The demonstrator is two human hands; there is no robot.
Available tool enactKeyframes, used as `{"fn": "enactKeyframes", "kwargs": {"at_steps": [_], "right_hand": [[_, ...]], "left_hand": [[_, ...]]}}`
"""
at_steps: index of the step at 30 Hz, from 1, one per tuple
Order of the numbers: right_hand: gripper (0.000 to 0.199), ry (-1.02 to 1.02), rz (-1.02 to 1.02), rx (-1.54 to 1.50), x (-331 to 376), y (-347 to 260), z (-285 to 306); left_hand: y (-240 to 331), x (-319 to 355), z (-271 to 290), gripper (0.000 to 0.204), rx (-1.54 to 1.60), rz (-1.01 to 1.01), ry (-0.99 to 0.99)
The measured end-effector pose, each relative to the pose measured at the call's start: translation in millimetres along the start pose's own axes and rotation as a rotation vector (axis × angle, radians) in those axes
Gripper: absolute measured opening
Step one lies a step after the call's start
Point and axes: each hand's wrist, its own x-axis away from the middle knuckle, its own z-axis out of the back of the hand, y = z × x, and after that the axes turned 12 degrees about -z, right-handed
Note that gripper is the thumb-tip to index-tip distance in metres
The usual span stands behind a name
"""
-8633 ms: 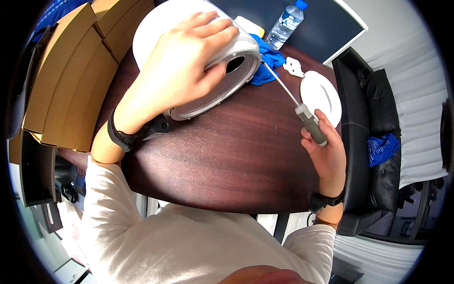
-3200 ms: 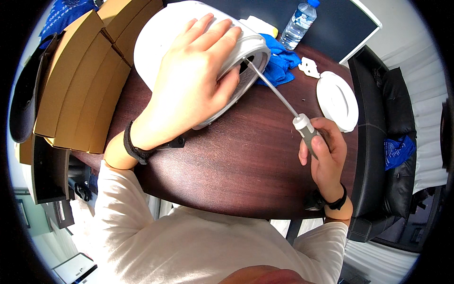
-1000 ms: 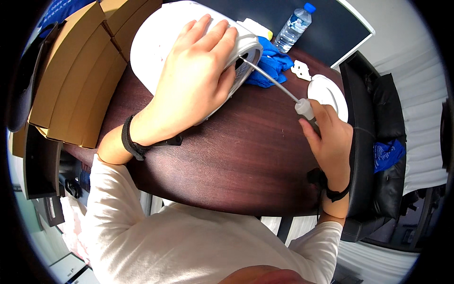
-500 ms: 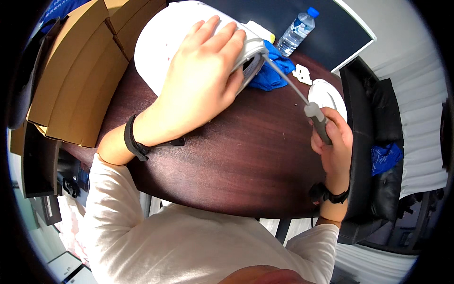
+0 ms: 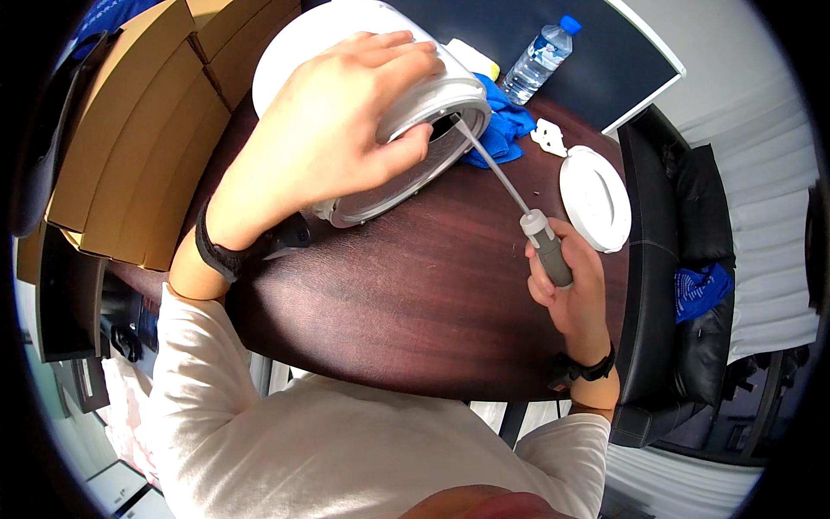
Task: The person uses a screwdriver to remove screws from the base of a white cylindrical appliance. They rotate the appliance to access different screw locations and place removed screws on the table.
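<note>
Left hand (image 5: 350, 117): grip spread wide over white rounded plastic housing (image 5: 290, 54), presumably bracing it. Right hand (image 5: 577, 294): grip wrapped round grey-handled metal screwdriver (image 5: 548, 251), slanted toward housing's mouth, likely for access.

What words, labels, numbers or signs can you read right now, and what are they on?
None is readable.
Bottle label: too small and blurred.
Blue bundle on the sofa: white marks, too small.
Blue fabric, upper left: faint marks, too small.
Screwdriver: none visible.

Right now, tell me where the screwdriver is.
In the head view, the screwdriver is right of centre, gripped in the right hand and slanting up and left toward the open white housing.
</note>
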Motion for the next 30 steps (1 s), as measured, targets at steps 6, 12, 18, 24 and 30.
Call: {"fn": "enactKeyframes", "kwargs": {"at_steps": [6, 12, 18, 24, 30], "right_hand": [[0.038, -0.023, 0.025, 0.011, -1, 3, 0], [0.041, -0.038, 0.004, -0.056, 0, 2, -3], [0.043, -0.028, -0.020, -0.057, -1, 5, -4], [0.044, -0.031, -0.037, -0.050, 0, 3, -7], [0.044, -0.033, -0.019, -0.038, 1, 5, -6]], "left_hand": [[-7, -3, 0, 0.054, 0.028, -0.048, -0.023], [2, -9, -6, 0.053, -0.163, -0.048, 0.001], [0, -7, -12, 0.050, -0.125, -0.038, 0.001], [0, -7, -12, 0.050, -0.127, -0.050, 0.008], [0, -8, -13, 0.050, -0.149, -0.060, 0.007]]}}
